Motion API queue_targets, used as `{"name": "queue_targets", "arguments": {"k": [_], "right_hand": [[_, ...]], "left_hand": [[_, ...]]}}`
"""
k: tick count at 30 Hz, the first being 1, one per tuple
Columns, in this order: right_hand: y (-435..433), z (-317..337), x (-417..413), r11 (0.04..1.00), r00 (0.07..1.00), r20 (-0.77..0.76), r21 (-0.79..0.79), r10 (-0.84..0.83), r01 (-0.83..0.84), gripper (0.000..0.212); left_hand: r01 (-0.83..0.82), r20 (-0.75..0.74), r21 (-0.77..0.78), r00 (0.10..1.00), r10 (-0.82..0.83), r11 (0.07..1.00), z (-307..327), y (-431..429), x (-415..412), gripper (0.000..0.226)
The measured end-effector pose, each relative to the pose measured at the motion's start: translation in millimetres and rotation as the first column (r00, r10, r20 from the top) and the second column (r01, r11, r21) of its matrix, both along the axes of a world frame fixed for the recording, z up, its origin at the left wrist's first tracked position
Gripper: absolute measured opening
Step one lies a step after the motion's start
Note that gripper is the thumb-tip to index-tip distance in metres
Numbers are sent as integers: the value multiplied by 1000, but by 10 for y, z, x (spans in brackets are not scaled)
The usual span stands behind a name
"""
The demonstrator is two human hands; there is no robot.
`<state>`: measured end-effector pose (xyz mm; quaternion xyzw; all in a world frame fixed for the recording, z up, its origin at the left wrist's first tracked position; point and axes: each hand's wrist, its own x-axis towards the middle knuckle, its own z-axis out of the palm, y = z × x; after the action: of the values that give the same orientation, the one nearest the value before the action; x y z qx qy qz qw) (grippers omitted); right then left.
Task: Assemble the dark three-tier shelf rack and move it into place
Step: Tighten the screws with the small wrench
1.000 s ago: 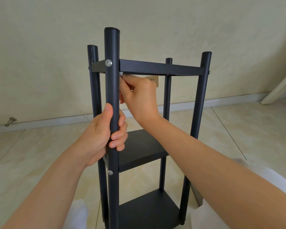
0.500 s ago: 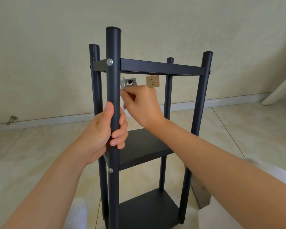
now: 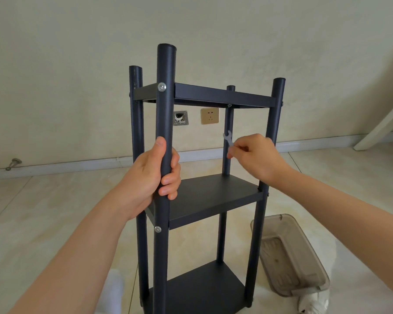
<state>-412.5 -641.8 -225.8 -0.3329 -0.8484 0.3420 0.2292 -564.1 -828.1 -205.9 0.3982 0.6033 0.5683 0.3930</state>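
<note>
Clasping 1 post of the rack [image 3: 213,198] is the left hand [image 3: 149,175]; right hand [image 3: 256,157] pinches a wrench [image 3: 228,138].

No words, numbers or signs can be read here. The rack [image 3: 216,198], the small wrench [image 3: 228,138], the wall socket [image 3: 209,115] and the plastic box [image 3: 288,254] show no writing that can be made out.
</note>
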Motion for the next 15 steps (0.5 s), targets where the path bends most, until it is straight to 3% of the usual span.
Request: {"name": "queue_targets", "arguments": {"k": [6, 15], "right_hand": [[260, 3, 156, 984, 978, 116, 3, -176, 177, 26], [528, -76, 203, 943, 948, 56, -97, -314, 318, 22]], "left_hand": [[-11, -18, 10, 1000, 12, 1000, -4, -2, -4, 58], [-97, -101, -16, 990, 95, 995, 2, -25, -24, 47]]}}
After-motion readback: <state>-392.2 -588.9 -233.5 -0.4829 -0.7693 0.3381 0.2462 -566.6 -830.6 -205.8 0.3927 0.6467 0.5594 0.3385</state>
